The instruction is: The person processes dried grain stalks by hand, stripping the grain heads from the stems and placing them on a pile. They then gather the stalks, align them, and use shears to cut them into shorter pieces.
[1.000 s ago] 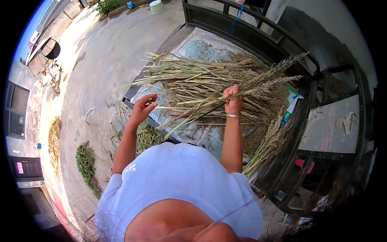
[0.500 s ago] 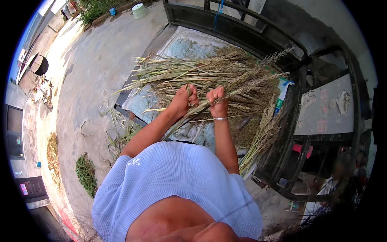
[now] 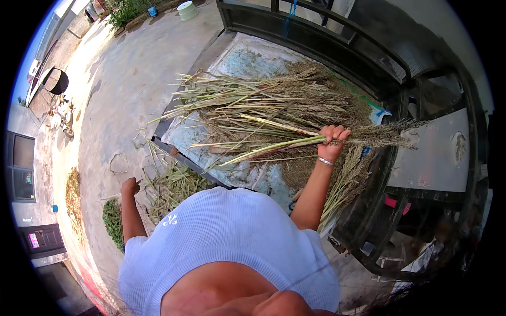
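My right hand [image 3: 332, 141] is closed around a bundle of long dry grass stalks [image 3: 274, 143], lifted above a big heap of the same stalks [image 3: 263, 102] on a low platform [image 3: 232, 58] covered with pale sheeting. The bundle's seed heads [image 3: 385, 134] stick out to the right of my fist. My left hand [image 3: 129, 186] hangs down at my left side, away from the heap, fist closed, above loose stalks on the ground [image 3: 174, 184]. I cannot tell if it holds anything.
A dark metal railing [image 3: 337, 31] runs behind the platform. Concrete ground [image 3: 121, 79] spreads to the left, with a green plant pile [image 3: 112, 221], a pale bucket [image 3: 187, 9] far off and a dark round object [image 3: 55, 81].
Both hands were together on the stalks; now my left hand has dropped to my side and my right hand has lifted a bundle off the heap toward the right.
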A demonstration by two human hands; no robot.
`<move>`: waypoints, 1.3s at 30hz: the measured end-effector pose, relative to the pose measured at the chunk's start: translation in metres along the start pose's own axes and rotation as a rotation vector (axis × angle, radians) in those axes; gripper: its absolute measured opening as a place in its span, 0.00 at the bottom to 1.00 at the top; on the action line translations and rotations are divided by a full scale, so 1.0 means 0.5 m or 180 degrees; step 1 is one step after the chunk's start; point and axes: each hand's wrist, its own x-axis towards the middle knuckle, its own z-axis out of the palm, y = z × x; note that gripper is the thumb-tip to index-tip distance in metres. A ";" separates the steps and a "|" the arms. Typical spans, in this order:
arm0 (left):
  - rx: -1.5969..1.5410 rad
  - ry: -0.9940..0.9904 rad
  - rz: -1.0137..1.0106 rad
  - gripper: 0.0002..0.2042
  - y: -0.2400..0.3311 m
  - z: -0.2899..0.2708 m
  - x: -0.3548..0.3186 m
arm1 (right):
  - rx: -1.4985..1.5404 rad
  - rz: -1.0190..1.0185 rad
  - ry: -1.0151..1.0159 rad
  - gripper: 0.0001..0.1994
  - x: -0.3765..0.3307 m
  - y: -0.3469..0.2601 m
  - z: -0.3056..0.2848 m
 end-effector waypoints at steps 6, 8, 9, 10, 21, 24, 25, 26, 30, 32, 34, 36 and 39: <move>-0.1815 0.2299 0.1679 0.21 0.297 -0.133 -0.117 | 0.0180 0.0268 -0.0360 0.23 0.002 0.029 0.052; -0.2262 0.2463 0.2202 0.16 0.428 -0.231 -0.134 | 0.0245 0.0296 -0.0473 0.23 0.004 0.042 0.081; -0.2101 0.2684 0.2588 0.16 0.487 -0.274 -0.142 | 0.0375 0.0394 -0.0617 0.23 0.007 0.046 0.096; -0.2128 0.2788 0.2964 0.16 0.555 -0.322 -0.168 | 0.0479 0.0454 -0.0734 0.23 0.007 0.042 0.104; -0.2269 0.0894 0.4531 0.13 0.778 -0.244 -0.144 | -0.0595 0.1556 0.0625 0.04 -0.055 0.026 -0.099; -0.2080 0.1597 0.4367 0.11 0.790 -0.255 -0.178 | -0.0079 0.1954 0.0962 0.03 -0.081 0.018 -0.161; -0.2031 0.1655 0.4371 0.11 0.793 -0.264 -0.189 | 0.0082 0.1959 0.1145 0.03 -0.087 0.023 -0.171; -0.1975 0.1740 0.4341 0.10 0.791 -0.270 -0.194 | 0.0221 0.1794 0.1796 0.03 -0.079 0.031 -0.161; -0.1771 0.0642 0.4178 0.12 0.787 -0.252 -0.160 | 0.1076 0.0919 0.2614 0.11 -0.048 0.034 -0.273; -0.2294 -0.0411 0.3781 0.14 0.758 -0.232 -0.148 | 0.0284 0.0996 0.2942 0.11 -0.045 0.011 -0.302; -0.2651 -0.1061 0.3389 0.15 0.711 -0.194 -0.118 | -0.0342 0.1020 0.3541 0.09 -0.035 -0.028 -0.297; -0.2827 -0.1295 0.3118 0.16 0.644 -0.167 -0.077 | -0.0907 0.0956 0.3980 0.11 -0.026 -0.093 -0.302; -0.3593 -0.1928 0.2421 0.15 0.519 -0.144 -0.034 | -0.1982 0.0462 0.4318 0.21 -0.020 -0.185 -0.381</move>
